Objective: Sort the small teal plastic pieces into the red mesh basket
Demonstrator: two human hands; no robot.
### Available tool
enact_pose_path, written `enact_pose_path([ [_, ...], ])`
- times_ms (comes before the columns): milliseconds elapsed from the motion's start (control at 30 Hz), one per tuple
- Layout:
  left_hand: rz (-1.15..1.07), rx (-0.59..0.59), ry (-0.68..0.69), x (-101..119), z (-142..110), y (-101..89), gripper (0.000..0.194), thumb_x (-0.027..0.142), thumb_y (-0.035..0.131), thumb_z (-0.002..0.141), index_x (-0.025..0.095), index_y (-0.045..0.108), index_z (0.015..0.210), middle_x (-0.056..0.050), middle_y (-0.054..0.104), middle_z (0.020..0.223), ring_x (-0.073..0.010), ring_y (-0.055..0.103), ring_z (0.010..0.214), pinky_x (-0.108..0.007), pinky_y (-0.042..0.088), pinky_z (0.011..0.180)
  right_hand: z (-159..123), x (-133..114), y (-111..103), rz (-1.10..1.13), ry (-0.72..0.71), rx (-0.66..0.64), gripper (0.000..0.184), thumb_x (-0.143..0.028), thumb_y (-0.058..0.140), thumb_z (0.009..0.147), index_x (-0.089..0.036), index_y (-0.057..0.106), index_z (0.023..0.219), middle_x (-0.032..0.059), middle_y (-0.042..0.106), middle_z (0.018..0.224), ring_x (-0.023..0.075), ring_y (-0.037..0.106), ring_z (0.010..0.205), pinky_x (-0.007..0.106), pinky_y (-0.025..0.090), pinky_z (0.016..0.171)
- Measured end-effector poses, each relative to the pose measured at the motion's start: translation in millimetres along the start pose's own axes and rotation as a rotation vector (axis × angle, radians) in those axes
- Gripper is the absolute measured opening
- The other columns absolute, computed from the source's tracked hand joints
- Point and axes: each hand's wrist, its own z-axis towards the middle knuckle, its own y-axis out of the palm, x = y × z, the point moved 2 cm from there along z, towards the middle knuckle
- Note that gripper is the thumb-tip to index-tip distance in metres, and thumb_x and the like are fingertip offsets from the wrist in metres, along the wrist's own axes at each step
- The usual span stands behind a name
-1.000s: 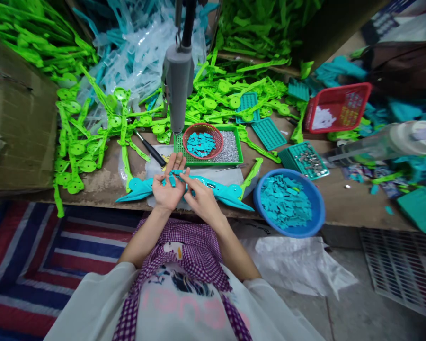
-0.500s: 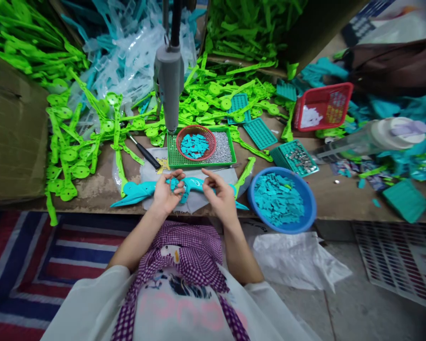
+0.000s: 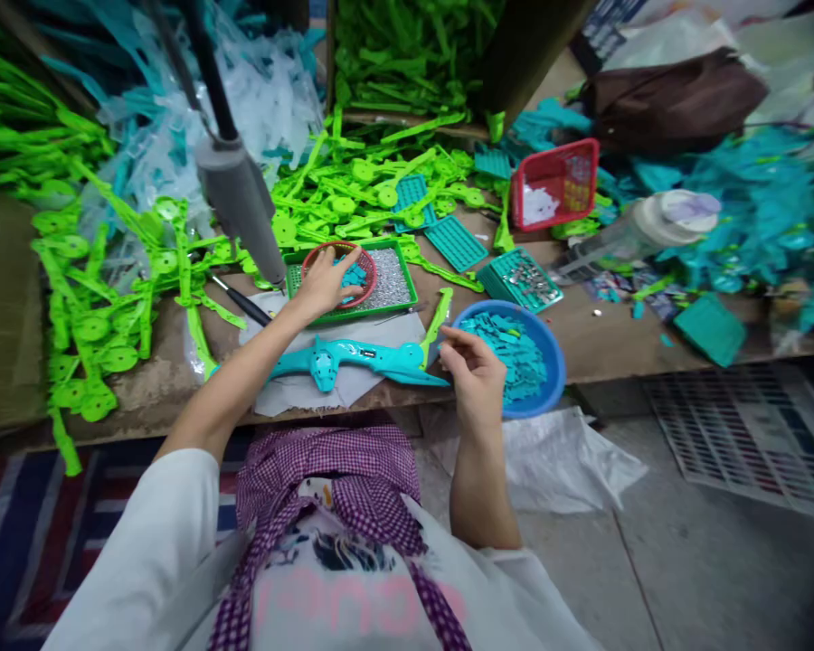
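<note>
My left hand reaches over the red basket, its fingers spread among small teal pieces. My right hand is raised at the left edge of the blue bowl, thumb and index finger pinched together; whatever is between them is too small to make out. Between my forearms a teal winged plastic part lies on a grey cloth, with a lime-green plastic arm at its right end. The red basket rests in a green tray that also holds tiny silvery parts.
A grey power screwdriver hangs over the table. Lime-green parts pile up behind the tray. A black-handled tool lies left of it. Teal trays, a red bin and a clear bottle stand to the right.
My left hand has gone from above the teal part, where it held small teal pieces, up to the red basket. My right hand has moved right, away from the part. The view has shifted.
</note>
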Motion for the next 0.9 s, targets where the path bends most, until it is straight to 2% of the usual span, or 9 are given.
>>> enact_pose_path([
  [100, 0.093, -0.105, 0.027, 1.3, -1.5, -1.9, 0.073, 0.052, 0.053, 0.092, 0.035, 0.021, 0.155, -0.014, 0.023, 0.161, -0.0422, 0.019, 0.147, -0.055, 0.027, 0.112, 5.0, 4.1, -23.8, -0.065, -0.007, 0.125, 0.029, -0.038, 0.07, 0.074, -0.02, 0.072, 0.097, 0.0008, 0.066, 0.077, 0.0123, 0.056, 0.063, 0.028, 0.048, 0.06],
  [200, 0.136, -0.158, 0.011, 4.6, 1.2, -6.6, 0.054, 0.048, 0.043, 0.097, 0.037, 0.036, 0.15, -0.011, 0.024, 0.16, -0.0409, 0.031, 0.142, -0.053, 0.032, 0.109, 9.3, 12.1, -47.0, -0.179, -0.037, 0.231, 0.033, -0.043, 0.068, 0.076, -0.018, 0.072, 0.098, 0.0045, 0.071, 0.085, 0.0155, 0.061, 0.068, 0.031, 0.051, 0.065],
  [333, 0.149, -0.044, 0.017, 3.8, 9.6, -21.8, 0.038, 0.032, 0.041, 0.099, 0.025, 0.064, 0.129, -0.013, 0.046, 0.146, -0.0304, 0.054, 0.123, -0.046, 0.041, 0.103, 14.6, 24.6, -72.3, -0.43, -0.138, 0.363, 0.034, -0.043, 0.06, 0.083, -0.017, 0.072, 0.101, 0.01, 0.074, 0.098, 0.0217, 0.068, 0.086, 0.038, 0.053, 0.081],
  [500, 0.101, 0.101, 0.072, 39.2, 4.4, -33.8, 0.023, 0.026, 0.053, 0.093, 0.016, 0.073, 0.093, -0.012, 0.063, 0.119, -0.0279, 0.056, 0.114, -0.045, 0.044, 0.099, 19.6, 37.4, -84.6, -0.671, -0.187, 0.259, 0.037, -0.047, 0.054, 0.086, -0.018, 0.075, 0.097, 0.0121, 0.075, 0.103, 0.0263, 0.068, 0.1, 0.043, 0.05, 0.093],
  [567, -0.069, 0.144, 0.233, 80.6, -5.6, -18.9, 0.023, 0.031, 0.051, 0.094, 0.021, 0.072, 0.089, -0.01, 0.066, 0.111, -0.0252, 0.059, 0.107, -0.043, 0.045, 0.097, 16.7, 37.4, -89.7, -0.63, -0.214, 0.366, 0.037, -0.048, 0.053, 0.088, -0.018, 0.074, 0.095, 0.0107, 0.075, 0.102, 0.0246, 0.068, 0.1, 0.041, 0.049, 0.095],
  [633, -0.224, -0.002, 0.556, 131.3, -16.8, 11.9, 0.026, 0.037, 0.051, 0.094, 0.021, 0.071, 0.088, -0.01, 0.068, 0.097, -0.0255, 0.062, 0.097, -0.043, 0.048, 0.09, 11.5, 36.4, -95.5, -0.573, -0.217, 0.544, 0.037, -0.047, 0.052, 0.089, -0.017, 0.073, 0.093, 0.0095, 0.075, 0.098, 0.0226, 0.068, 0.095, 0.04, 0.049, 0.093],
  [733, -0.052, -0.219, 0.806, 188.0, -22.8, 66.0, 0.026, 0.031, 0.05, 0.095, 0.016, 0.07, 0.097, -0.013, 0.067, 0.104, -0.0269, 0.062, 0.099, -0.042, 0.046, 0.088, 5.3, 37.9, -100.9, -0.511, -0.18, 0.7, 0.038, -0.049, 0.051, 0.089, -0.017, 0.071, 0.089, 0.0084, 0.074, 0.093, 0.0216, 0.068, 0.091, 0.038, 0.05, 0.09],
  [800, 0.078, -0.261, 0.858, 203.9, -18.2, 90.4, 0.026, 0.032, 0.055, 0.092, 0.016, 0.069, 0.107, -0.014, 0.065, 0.114, -0.0294, 0.057, 0.109, -0.044, 0.041, 0.095, 4.2, 40.8, -101.9, -0.466, -0.143, 0.726, 0.038, -0.05, 0.052, 0.088, -0.017, 0.07, 0.087, 0.008, 0.074, 0.092, 0.0214, 0.068, 0.09, 0.038, 0.05, 0.089],
  [900, 0.193, -0.304, 0.878, 205.7, -10.0, 102.7, 0.037, 0.042, 0.055, 0.091, 0.02, 0.066, 0.118, -0.015, 0.062, 0.122, -0.0318, 0.053, 0.115, -0.045, 0.037, 0.094, 5.8, 44.0, -100.6, -0.401, -0.109, 0.719, 0.038, -0.051, 0.053, 0.086, -0.016, 0.069, 0.085, 0.0085, 0.074, 0.09, 0.0216, 0.068, 0.087, 0.038, 0.051, 0.086],
])
